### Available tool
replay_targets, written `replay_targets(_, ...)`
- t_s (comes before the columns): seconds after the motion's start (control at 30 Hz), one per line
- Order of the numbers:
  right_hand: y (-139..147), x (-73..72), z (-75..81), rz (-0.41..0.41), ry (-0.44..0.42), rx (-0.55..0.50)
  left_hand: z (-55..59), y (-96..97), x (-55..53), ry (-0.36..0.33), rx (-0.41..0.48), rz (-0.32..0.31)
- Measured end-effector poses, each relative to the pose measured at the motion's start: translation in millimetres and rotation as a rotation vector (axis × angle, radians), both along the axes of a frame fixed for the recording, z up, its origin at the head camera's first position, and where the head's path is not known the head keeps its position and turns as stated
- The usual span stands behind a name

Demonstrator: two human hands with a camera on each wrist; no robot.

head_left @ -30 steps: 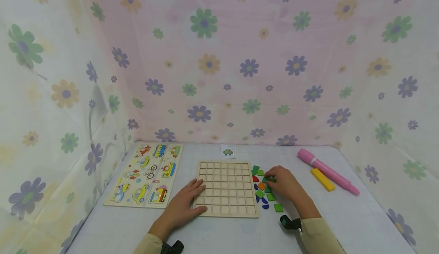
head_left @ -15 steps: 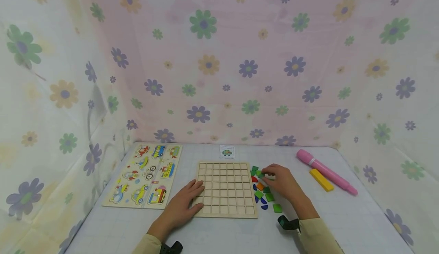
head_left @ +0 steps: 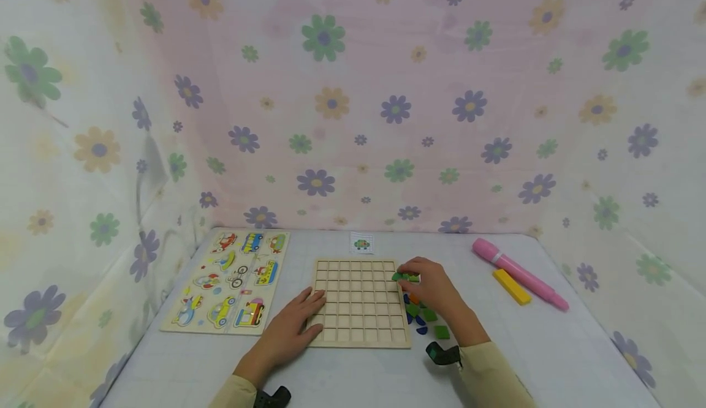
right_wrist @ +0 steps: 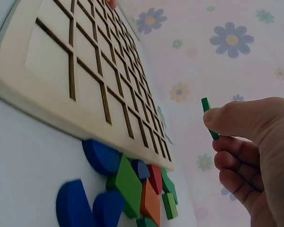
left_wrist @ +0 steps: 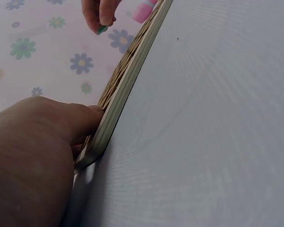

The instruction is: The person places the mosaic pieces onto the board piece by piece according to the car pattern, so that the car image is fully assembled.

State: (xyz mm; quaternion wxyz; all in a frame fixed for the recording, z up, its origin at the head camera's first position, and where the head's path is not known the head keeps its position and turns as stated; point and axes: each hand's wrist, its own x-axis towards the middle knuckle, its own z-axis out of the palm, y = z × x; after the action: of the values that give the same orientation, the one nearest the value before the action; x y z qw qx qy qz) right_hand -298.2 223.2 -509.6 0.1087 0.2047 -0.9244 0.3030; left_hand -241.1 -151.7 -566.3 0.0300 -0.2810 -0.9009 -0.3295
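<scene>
A square wooden grid board [head_left: 358, 344] lies flat at the middle of the table, its compartments bare. My left hand [head_left: 288, 329] rests on its left edge with fingers extended, and in the left wrist view the thumb touches the rim. Above the board's upper right edge, my right hand [head_left: 436, 287] pinches a thin green tile [right_wrist: 205, 104] between thumb and finger. Beside the board's right edge lie loose pieces: blue half-rounds [right_wrist: 71, 203], an orange tile [right_wrist: 150, 201], a red piece [right_wrist: 155, 178] and several green tiles [head_left: 442, 332].
A small card [head_left: 361, 244] with a green figure printed on a grid lies behind the board. To the left is a picture puzzle board [head_left: 265, 325] with vehicles. A pink marker-shaped object [head_left: 529, 278] and a yellow block [head_left: 512, 287] lie at the right.
My right hand has lifted a green tile from the loose pieces and moved left with it to the board's upper right edge. The left hand stays on the board's left edge.
</scene>
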Motion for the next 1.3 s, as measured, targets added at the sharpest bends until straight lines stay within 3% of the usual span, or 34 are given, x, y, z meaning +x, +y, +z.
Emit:
replay_targets(0.77,-46,-10.4,7.1,0.174,0.071,-0.003,1.6,0.4,0.3,0.043,-0.019,-0.024)
replay_targets(1.3,-69,-22.7,-1.9,0.159,0.056,0.026,4.1,2.5,2.0,0.038,-0.015,-0.011)
